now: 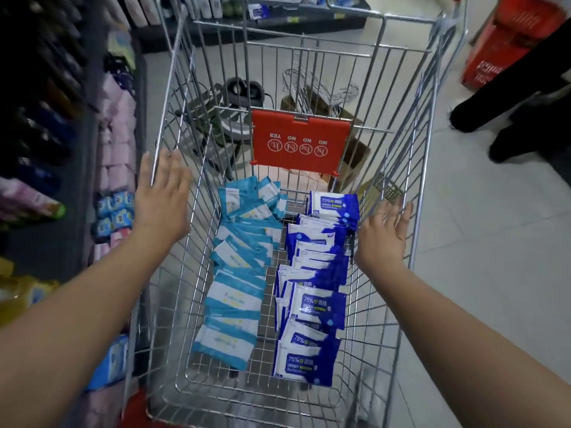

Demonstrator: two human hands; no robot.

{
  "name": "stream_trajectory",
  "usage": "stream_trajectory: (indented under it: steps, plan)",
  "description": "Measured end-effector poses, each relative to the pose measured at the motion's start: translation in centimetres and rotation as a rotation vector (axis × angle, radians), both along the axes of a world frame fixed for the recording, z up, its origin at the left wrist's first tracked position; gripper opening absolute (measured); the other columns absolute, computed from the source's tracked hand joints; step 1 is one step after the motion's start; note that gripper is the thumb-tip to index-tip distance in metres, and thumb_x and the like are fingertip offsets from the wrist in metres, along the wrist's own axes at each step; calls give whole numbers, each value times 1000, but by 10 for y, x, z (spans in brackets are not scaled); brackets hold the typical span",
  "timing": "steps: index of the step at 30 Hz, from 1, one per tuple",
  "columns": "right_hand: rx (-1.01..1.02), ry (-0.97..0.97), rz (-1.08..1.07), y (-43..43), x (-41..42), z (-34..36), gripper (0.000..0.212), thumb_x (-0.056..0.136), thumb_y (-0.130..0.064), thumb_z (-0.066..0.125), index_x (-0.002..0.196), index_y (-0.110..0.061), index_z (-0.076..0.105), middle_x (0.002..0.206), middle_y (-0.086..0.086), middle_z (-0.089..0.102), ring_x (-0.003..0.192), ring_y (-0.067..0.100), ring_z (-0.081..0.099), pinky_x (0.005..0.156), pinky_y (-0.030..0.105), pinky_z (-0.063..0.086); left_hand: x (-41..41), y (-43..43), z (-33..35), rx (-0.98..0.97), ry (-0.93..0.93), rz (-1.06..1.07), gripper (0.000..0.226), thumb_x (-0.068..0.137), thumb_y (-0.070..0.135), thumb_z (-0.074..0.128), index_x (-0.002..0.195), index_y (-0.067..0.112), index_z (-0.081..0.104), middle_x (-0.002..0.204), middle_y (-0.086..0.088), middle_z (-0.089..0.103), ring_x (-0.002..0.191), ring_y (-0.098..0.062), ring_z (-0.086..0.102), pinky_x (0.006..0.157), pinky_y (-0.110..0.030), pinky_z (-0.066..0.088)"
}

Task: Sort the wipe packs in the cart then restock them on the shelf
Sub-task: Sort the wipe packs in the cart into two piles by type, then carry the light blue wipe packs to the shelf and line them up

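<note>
Left hand (163,196) and right hand (383,233), both spread empty, straddle our cart (411,143); wipe packs (318,304) lie lengthwise between, below.

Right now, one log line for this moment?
light blue packs: left row; dark blue packs: right row; left hand: open, cart edge; right hand: open, cart edge

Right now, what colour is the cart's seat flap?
The flap is red with white symbols; head view.

Stuff on the shelf (46,125) is just blur, light-blue packs (234,291) have unreadable print, cart (265,335) near end runs off the bottom.
</note>
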State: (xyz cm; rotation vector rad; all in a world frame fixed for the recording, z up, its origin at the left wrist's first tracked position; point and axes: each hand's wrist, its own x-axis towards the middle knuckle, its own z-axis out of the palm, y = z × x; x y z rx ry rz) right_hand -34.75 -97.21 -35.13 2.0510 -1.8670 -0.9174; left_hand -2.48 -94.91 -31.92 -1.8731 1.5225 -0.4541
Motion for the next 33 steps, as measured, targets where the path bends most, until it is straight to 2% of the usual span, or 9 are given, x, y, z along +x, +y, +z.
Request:
stream_trajectory:
  steps: [2, 4, 9, 14, 16, 19, 23, 30, 33]
  plan:
    - [9, -34, 15, -10, 0, 1, 55, 90, -38, 43, 139, -12, 43, 155, 21, 19, 142, 47, 10, 101, 68, -18, -15, -3, 5, -20, 22, 8, 88, 85, 46, 41, 150, 11, -7, 158, -16, -12, 145, -35, -8, 108, -55, -20]
    - [30, -76, 45, -21, -1, 2, 54, 90, -35, 42, 139, -12, 42, 155, 22, 18, 143, 47, 7, 99, 68, -23, -35, -1, 10, -41, 42, 17, 91, 85, 47, 43, 150, 12, -10, 157, -17, -15, 145, -36, -8, 106, -55, -24]
    - [162, -266, 154, -53, -9, 21, 60, 88, -41, 47, 139, -12, 40, 154, 23, 22, 143, 44, 13, 110, 64, -7, -93, 13, 20, -85, 116, 156, 91, 89, 44, 40, 148, 11, -19, 154, -15, -26, 144, -34, -17, 113, -53, -12]
    - [259, -432, 329, -84, -12, 47, 54, 86, -39, 53, 131, -11, 46, 145, 21, 39, 137, 39, 29, 111, 57, 17, -144, 29, 19, -56, 225, 370, 83, 88, 42, 39, 151, 15, -8, 158, -13, -16, 145, -33, -12, 117, -53, -4]
    - [295, -481, 384, -94, -12, 53, 46, 87, -35, 52, 126, -12, 48, 135, 16, 47, 127, 36, 41, 103, 48, 31, -156, 34, 16, -39, 259, 454, 82, 88, 41, 38, 151, 15, -8, 158, -12, -13, 145, -33, -12, 117, -53, -3]
    - [362, -501, 444, -107, -8, 52, 45, 88, -33, 53, 128, -13, 45, 127, 13, 50, 118, 33, 48, 93, 43, 41, -164, 39, 11, -26, 324, 548, 82, 89, 41, 40, 151, 14, -7, 159, -13, -7, 145, -33, -12, 116, -51, -3]
    - [464, -519, 484, -120, 9, 39, 49, 88, -31, 55, 132, -14, 40, 118, 11, 54, 107, 31, 54, 76, 38, 45, -163, 34, 0, -50, 370, 649, 81, 91, 46, 40, 151, 13, -4, 159, -13, -6, 146, -33, -6, 117, -49, 0]
    - [624, -483, 525, -170, 69, 19, 44, 90, -35, 54, 125, -11, 44, 120, 10, 56, 107, 28, 55, 80, 34, 46, -133, -13, -33, -135, 494, 755, 83, 90, 57, 41, 151, 14, 7, 159, -12, 4, 146, -30, 7, 117, -46, 10]
    - [623, -606, 512, -200, 100, 10, 45, 90, -30, 54, 130, -11, 46, 120, 11, 59, 108, 29, 56, 84, 32, 47, -112, -41, -58, -274, 615, 804, 72, 89, 54, 43, 146, 15, 23, 154, -13, 24, 140, -30, 24, 114, -43, 22]
